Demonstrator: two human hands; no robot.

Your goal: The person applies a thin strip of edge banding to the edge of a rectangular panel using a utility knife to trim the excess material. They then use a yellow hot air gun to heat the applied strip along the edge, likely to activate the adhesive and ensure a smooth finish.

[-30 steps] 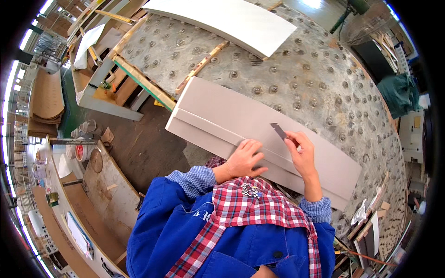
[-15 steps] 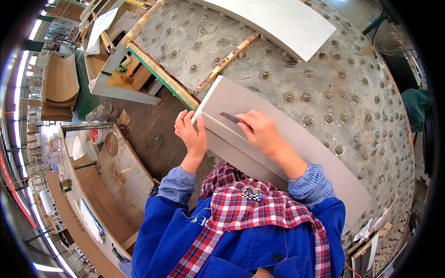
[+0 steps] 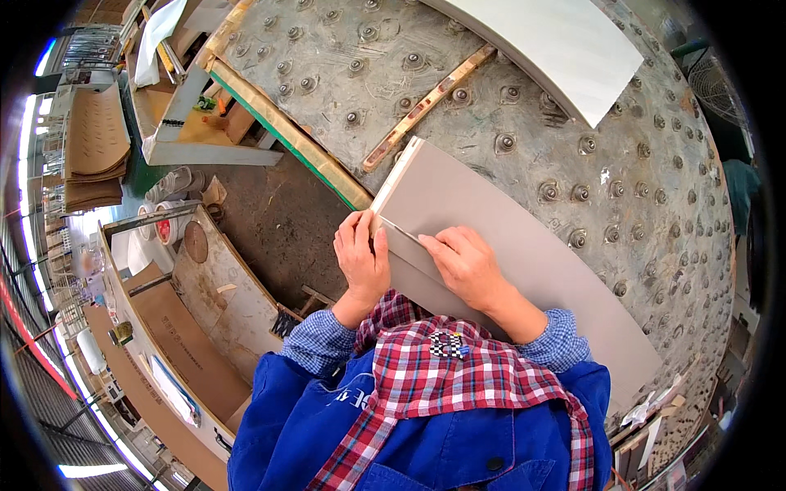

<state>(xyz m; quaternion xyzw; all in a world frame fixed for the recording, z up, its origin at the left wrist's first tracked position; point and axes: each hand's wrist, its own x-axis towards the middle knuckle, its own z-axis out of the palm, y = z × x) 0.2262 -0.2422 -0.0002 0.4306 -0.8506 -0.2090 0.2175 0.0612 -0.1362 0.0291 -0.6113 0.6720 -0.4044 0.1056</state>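
Observation:
A long grey curved panel with a pale end edge lies in front of me, its near side towards my body. My left hand grips its near left corner, fingers at the end edge and thumb on the near side. In my right hand is a thin dark flat blade, pinched between thumb and fingers. The blade is seen nearly edge-on, its tip at the panel's corner close to my left fingers. Whether it is a knife or a scraper, I cannot tell.
The panel lies on a metal table studded with ball rollers. A wooden strip and another white-topped curved panel lie beyond. An open wooden cart stands at left; offcuts lie at right.
The blade has turned from showing its flat side to nearly edge-on, and its tip has come to the panel's corner. My left hand has closed in on that corner. The view has shifted slightly.

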